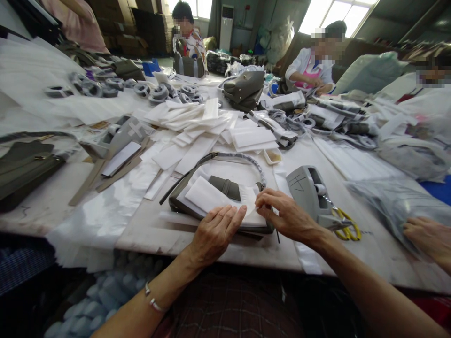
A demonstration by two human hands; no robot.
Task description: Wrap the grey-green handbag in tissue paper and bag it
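A grey-green handbag (225, 188) lies flat near the table's front edge, its handle wrapped in foam and arching away from me. White foam sheet (211, 195) covers its front. My left hand (216, 232) rests on that sheet with fingers flat and stretched out. My right hand (287, 216) is at the bag's right side, thumb and fingers pinched on the sheet's edge close to the handle's base.
A grey tape dispenser (310, 190) and yellow-handled scissors (347, 225) sit right of the bag. Another person's hand (428, 239) presses a plastic bag at far right. White foam pieces (197, 117), straps and more handbags (243, 89) cover the table (49, 202). Several people sit beyond.
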